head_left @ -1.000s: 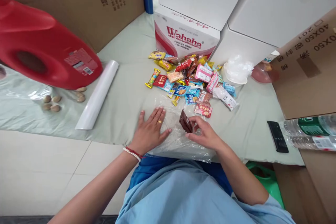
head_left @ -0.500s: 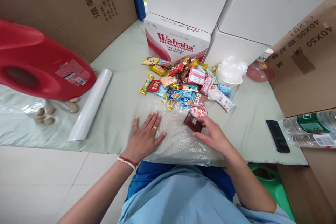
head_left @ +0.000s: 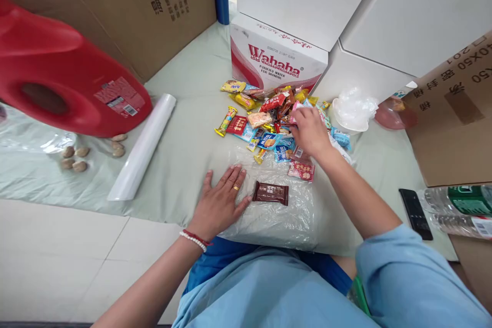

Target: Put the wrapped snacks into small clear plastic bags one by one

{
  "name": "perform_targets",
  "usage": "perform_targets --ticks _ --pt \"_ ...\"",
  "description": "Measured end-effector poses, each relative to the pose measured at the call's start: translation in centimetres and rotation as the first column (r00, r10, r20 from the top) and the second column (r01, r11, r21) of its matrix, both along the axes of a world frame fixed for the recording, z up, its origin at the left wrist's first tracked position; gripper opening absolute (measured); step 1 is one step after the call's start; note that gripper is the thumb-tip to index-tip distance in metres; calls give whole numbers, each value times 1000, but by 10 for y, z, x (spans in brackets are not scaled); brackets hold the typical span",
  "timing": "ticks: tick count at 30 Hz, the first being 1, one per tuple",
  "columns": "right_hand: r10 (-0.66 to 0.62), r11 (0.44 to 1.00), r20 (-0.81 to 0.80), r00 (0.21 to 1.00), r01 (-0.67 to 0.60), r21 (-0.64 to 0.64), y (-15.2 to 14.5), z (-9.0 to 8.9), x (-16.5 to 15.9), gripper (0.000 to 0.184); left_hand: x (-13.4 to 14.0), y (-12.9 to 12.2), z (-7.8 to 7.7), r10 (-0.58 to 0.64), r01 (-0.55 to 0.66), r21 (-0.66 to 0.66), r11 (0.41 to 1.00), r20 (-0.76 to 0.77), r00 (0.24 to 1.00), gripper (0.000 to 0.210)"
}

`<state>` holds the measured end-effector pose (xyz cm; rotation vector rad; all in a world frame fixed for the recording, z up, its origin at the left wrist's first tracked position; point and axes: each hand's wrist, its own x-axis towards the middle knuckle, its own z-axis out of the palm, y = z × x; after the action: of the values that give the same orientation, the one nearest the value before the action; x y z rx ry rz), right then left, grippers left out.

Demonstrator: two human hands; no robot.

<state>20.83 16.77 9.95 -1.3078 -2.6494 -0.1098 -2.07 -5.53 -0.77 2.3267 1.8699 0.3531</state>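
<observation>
Pale green cloth (head_left: 184,128) covers the floor. Left hand (head_left: 221,200) lies flat, fingers spread, pressing a clear plastic bag (head_left: 280,215) beside a brown bar (head_left: 270,193). Right hand (head_left: 309,130), fingers curled, reaches into the far snack pile (head_left: 269,118); its grip is hidden. Packets look light and slippery, best pinched at the edges.

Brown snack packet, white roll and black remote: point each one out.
brown snack packet (head_left: 270,193), head view, middle of the wrapper.
white roll (head_left: 142,146), head view, mid-length of the roll.
black remote (head_left: 415,213), head view, middle of its top face.
</observation>
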Motion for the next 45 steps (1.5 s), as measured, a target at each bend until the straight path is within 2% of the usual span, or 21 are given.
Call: perform_targets --ticks 2,4,7,9,12,14,15,16,17,19,21,22,23,24,27,29,32,34,37,41,45 --pt "43 997 33 999 -45 59 41 1 -14 43 -1 0 0 -3 3 -4 1000 -3 1000 69" --pt "57 997 82 995 -61 49 69 -3 -26 44 -1 0 -1 -3 3 -2 1000 -3 1000 69" --pt "26 999 100 995 -30 35 84 -3 -33 42 -1 -1 -1 -2 2 3 1000 5 1000 68" --pt "15 998 31 999 -16 57 77 5 -29 42 -1 -1 0 -1 1 3 1000 16 1000 67" --pt "-8 995 -219 976 29 91 45 23 -8 38 0 -2 0 -2 2 1 1000 48 999 67" --pt "-66 997 -434 898 80 16 13 31 10 39 -1 -2 1 -2 1 0 1000 75 997 68" --pt "-110 993 -509 854 74 -91 -4 33 19 42 -1 -2 1 0 0 1 1000 87 996 68" --pt "-161 970 -539 826 33 -240 -22 32 27 45 -1 -2 0 1 -1 1 1000 98 995 69" --pt "-207 917 -532 821 -28 -399 -40 29 34 47 -1 -2 0 3 -4 3 1000 106 994 69" --pt "-245 741 -456 856 -138 -657 -72 16 40 51 -1 -2 -1 6 -6 4 1000 115 993 69" --pt "-222 587 -375 900 -183 -789 -98 -4 39 51 -1 -2 -1 4 -4 3 1000 111 994 68" --pt "-205 552 -341 918 -179 -814 -107 -14 35 51 0 -2 0 3 -3 1 1000 103 995 68" --pt "-177 553 -301 937 -158 -818 -115 -23 31 50 0 -2 0 2 -2 -1 1000 94 996 68" --pt "-145 591 -253 957 -121 -797 -120 -31 27 48 0 -2 1 2 -2 -3 1000 84 996 68" --pt "-75 810 -124 989 -12 -586 -129 -43 16 38 0 -2 2 7 -7 -5 1000 63 998 67" --pt "3 880 -115 993 -57 -471 -132 -42 15 45 1 -2 2 6 -6 -4 1000 61 998 67" --pt "175 869 -131 976 -216 -445 -136 -38 16 64 1 -2 2 7 -7 -1 1000 72 997 67" --pt "218 855 -88 972 -233 -463 -140 -39 16 66 1 -2 1 13 -13 2 1000 78 997 66" --pt "158 868 -28 987 -153 -473 -148 -43 9 59 1 -2 0 16 -16 9 1000 83 996 66" --pt "68 899 10 998 -57 -434 -160 -49 -2 60 1 -3 -1 7 -9 24 1000 87 996 67" --pt "31 891 23 999 -17 -453 -165 -52 -5 59 -1 -4 -2 3 -6 31 1000 95 995 66"
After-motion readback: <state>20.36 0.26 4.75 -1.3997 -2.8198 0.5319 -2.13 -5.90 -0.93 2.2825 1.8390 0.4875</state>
